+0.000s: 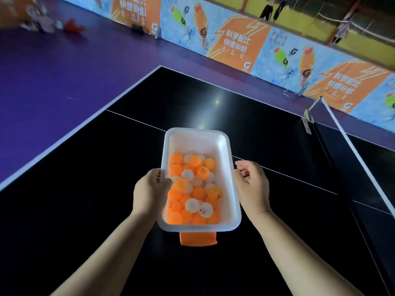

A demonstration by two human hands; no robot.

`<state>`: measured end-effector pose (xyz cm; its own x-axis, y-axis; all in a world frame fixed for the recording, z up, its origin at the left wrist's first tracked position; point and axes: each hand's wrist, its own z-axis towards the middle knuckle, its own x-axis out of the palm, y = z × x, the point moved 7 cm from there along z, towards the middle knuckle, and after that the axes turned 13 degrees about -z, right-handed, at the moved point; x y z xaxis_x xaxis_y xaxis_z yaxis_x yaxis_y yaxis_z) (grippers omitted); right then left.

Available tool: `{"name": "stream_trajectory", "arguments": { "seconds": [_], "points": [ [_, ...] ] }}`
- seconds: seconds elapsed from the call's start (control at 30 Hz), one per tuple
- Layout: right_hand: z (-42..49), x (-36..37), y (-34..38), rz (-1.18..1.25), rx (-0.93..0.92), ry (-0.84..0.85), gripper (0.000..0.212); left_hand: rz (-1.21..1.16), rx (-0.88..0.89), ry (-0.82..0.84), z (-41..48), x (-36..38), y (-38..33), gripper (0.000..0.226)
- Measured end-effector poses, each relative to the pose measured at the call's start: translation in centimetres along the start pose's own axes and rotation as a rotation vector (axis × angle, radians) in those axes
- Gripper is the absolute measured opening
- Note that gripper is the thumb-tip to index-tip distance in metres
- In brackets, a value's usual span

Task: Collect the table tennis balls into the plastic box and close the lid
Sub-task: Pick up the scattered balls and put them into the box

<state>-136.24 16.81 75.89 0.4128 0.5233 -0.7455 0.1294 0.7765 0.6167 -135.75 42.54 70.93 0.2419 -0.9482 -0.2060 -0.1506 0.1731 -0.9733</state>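
Observation:
A translucent white plastic box [226,150] sits lidless between my two hands over the black table. Several orange and white table tennis balls [192,189] fill its near half, while the far half is bare. My left hand [149,191] grips the left rim, with the thumb over the edge by an orange ball. My right hand [253,186] lies against the right rim with its fingers curled. Whether it holds the rim I cannot tell. An orange latch [198,239] hangs below the box's near end. No lid is in view.
The black table tennis table [85,210] has white lines and a white edge on the left. Its net [350,146] and net post [307,116] run along the right. Purple floor [53,82] and printed orange-and-blue barriers [241,45] lie beyond.

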Motion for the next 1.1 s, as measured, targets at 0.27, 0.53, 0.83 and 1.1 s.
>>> {"name": "stream_trajectory", "arguments": {
  "seconds": [0.27, 0.53, 0.83, 1.1],
  "points": [
    [-17.8, 11.4, 18.6, 0.070, -0.148, 0.246, 0.022, -0.061, -0.061, -0.206, -6.2, -29.9, 5.1, 0.011],
    [-32.0, 23.3, 37.4, 0.116, -0.383, 0.587, 0.022, -0.049, -0.141, -0.565, -12.1, -55.3, 10.7, 0.002],
    [-38.4, 35.5, 53.4, 0.126, -0.545, 0.829, 0.014, -0.148, -0.191, -0.859, -13.4, -71.5, 15.1, 0.005],
    [-38.4, 46.3, 65.2, 0.214, -0.598, 0.954, 0.009, -0.157, -0.249, -0.994, -7.5, -81.6, 15.5, 0.003]
  ]
}}
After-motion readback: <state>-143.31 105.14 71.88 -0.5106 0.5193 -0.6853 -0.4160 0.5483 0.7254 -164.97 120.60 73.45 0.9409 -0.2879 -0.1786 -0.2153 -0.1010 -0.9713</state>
